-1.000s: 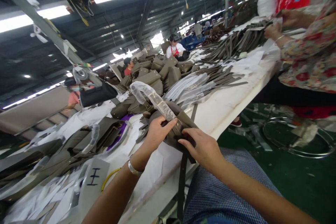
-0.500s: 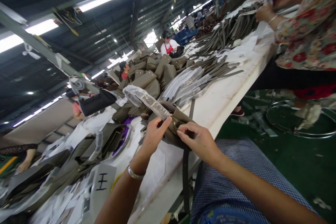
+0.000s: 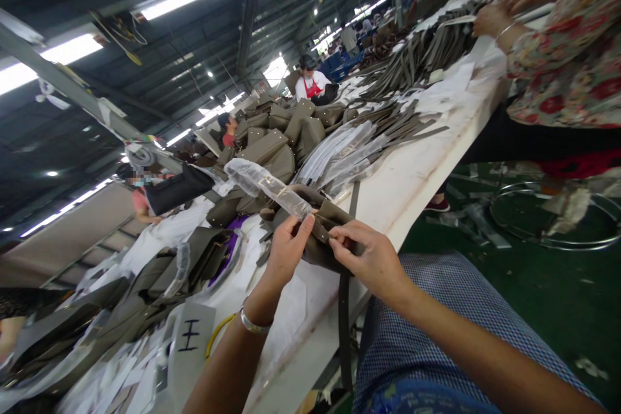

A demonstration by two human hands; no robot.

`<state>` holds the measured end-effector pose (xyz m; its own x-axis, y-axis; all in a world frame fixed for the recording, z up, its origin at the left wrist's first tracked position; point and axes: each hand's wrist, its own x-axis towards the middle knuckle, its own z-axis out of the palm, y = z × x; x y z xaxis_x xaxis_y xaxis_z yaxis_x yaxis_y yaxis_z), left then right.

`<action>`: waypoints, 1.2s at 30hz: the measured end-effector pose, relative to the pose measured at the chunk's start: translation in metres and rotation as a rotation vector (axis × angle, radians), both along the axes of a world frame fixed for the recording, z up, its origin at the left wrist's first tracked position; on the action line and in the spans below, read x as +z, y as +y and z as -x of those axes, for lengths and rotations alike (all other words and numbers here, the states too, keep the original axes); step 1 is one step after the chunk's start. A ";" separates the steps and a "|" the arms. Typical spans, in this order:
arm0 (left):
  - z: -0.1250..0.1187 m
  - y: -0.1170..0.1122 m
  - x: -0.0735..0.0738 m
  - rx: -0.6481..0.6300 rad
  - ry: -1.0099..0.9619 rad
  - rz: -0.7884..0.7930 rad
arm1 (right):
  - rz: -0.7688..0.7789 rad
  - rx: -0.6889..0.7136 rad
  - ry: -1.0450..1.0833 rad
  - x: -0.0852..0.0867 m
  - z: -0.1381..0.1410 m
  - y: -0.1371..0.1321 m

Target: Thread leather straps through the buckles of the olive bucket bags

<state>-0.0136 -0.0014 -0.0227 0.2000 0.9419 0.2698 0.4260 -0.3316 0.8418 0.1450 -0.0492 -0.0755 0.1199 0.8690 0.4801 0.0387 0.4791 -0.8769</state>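
Note:
My left hand [image 3: 287, 247] pinches the olive handbag strap [image 3: 323, 228] where its clear plastic wrap [image 3: 264, 183] ends, thumb on top. My right hand [image 3: 371, 260] grips the same strap just to the right, fingers curled on it. The wrapped strap arches up and left from my hands. Below them lies the olive handbag [image 3: 330, 252] on the white table's [image 3: 417, 178] near edge, and a dark strap [image 3: 344, 330] hangs down over the edge. A silver bangle sits on my left wrist.
Piles of olive bags [image 3: 286, 132] and loose straps [image 3: 417, 58] cover the table. A paper tag with a black mark [image 3: 190, 336] lies near left. A person in a floral top [image 3: 563, 58] handles straps at the right. Other workers sit across. Green floor [image 3: 533, 284] lies right.
My right hand has slid up from the bag's edge onto the strap, close to my left hand. The view has tilted slightly; my left hand keeps its pinch.

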 end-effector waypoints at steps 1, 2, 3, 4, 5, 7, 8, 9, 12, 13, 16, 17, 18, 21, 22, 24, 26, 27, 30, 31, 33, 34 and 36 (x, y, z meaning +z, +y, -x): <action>0.000 0.000 0.000 0.002 -0.010 0.016 | 0.001 -0.003 0.014 -0.001 0.000 0.001; 0.000 0.000 -0.001 0.000 -0.024 0.035 | 0.015 -0.001 0.029 -0.003 0.000 0.003; 0.000 0.000 -0.001 -0.004 -0.041 0.051 | 0.043 0.006 0.047 -0.005 0.000 0.006; 0.001 0.000 -0.001 -0.008 -0.059 0.063 | 0.079 0.018 0.068 -0.007 0.001 0.008; 0.001 -0.001 -0.002 -0.010 -0.073 0.069 | 0.114 0.030 0.090 -0.010 0.001 0.011; 0.001 -0.002 -0.001 0.000 -0.082 0.070 | 0.165 0.056 0.127 -0.014 0.002 0.015; 0.000 -0.002 -0.001 0.010 -0.081 0.068 | 0.179 0.068 0.136 -0.015 0.003 0.017; 0.000 -0.003 0.000 0.020 -0.076 0.066 | 0.185 0.074 0.141 -0.015 0.004 0.018; -0.001 -0.005 0.003 0.048 -0.051 0.066 | 0.192 0.081 0.145 -0.013 0.006 0.019; -0.002 -0.005 0.003 0.061 -0.041 0.068 | 0.192 0.081 0.144 -0.012 0.006 0.020; -0.003 -0.005 0.003 0.090 -0.022 0.054 | 0.194 0.082 0.134 -0.010 0.006 0.020; -0.004 -0.005 0.003 0.089 -0.015 0.040 | 0.198 0.080 0.132 -0.010 0.006 0.020; -0.004 -0.004 0.002 0.083 -0.006 0.027 | 0.203 0.079 0.130 -0.010 0.006 0.021; -0.004 -0.002 -0.001 0.062 -0.006 0.011 | 0.206 0.067 0.117 -0.010 0.006 0.023; -0.005 -0.002 -0.002 0.061 -0.014 0.013 | 0.203 0.065 0.111 -0.010 0.005 0.025; -0.006 0.000 -0.004 0.068 -0.034 0.017 | 0.192 0.064 0.110 -0.009 0.005 0.027; -0.007 0.001 -0.007 0.082 -0.047 0.023 | 0.185 0.060 0.113 -0.007 0.004 0.029; -0.008 0.001 -0.008 0.091 -0.053 0.028 | 0.179 0.056 0.103 -0.007 0.003 0.029; -0.010 0.002 -0.011 0.112 -0.057 0.031 | 0.148 0.050 -0.005 -0.009 -0.002 0.031; -0.010 0.002 -0.012 0.115 -0.055 0.025 | 0.137 0.066 -0.049 -0.011 -0.006 0.032; -0.009 0.000 -0.014 0.119 -0.044 0.005 | 0.128 0.161 -0.138 -0.017 -0.016 0.038; -0.008 -0.001 -0.015 0.124 -0.038 -0.004 | 0.127 0.217 -0.194 -0.021 -0.023 0.044; -0.005 -0.005 -0.017 0.145 -0.033 -0.015 | 0.116 0.219 -0.403 -0.026 -0.037 0.062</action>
<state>-0.0087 -0.0063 -0.0402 0.0526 0.9561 0.2883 0.4424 -0.2811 0.8516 0.1824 0.0126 -0.1020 -0.2478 0.9039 0.3486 0.2965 0.4133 -0.8610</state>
